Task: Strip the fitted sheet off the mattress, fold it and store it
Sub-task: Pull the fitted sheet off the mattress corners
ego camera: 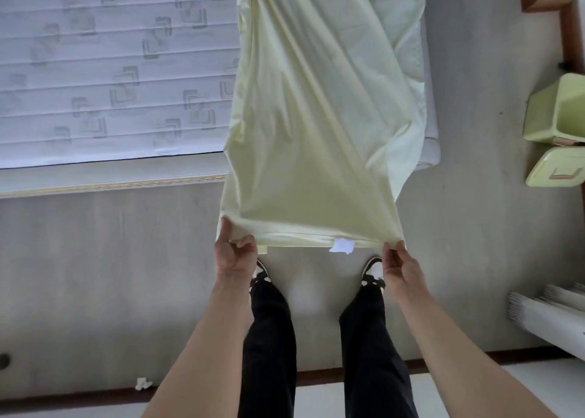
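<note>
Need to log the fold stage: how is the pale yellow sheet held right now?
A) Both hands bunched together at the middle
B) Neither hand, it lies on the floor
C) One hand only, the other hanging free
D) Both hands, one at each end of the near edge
D: the left hand and right hand each pinch an end of the sheet's near edge, with the white tag between them.

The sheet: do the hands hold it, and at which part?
Yes. The left hand and right hand each pinch a corner of the yellow sheet's near edge.
</note>
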